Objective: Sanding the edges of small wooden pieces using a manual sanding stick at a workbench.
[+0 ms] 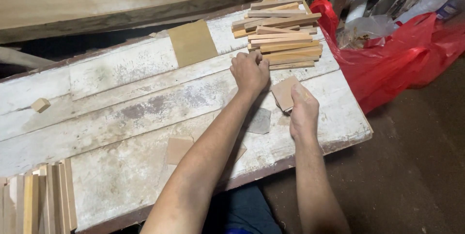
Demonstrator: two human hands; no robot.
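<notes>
The left hand (250,70) is closing around a stick at the near edge of the wooden stick pile (282,34) on the white desk (121,117), while the right hand (303,110) is gripping a folded sandpaper piece (285,92) just beside it, ready for rubbing.

Single head-worn view, looking steeply down and forward over a white worn tabletop (121,117), close enough that both forearms run in from the near edge. Left hand (250,71) and right hand (303,110) sit right of centre; stick pile (281,33) at far right, red bag (397,54) off the right edge, floor at near right. No second view to overlap.
</notes>
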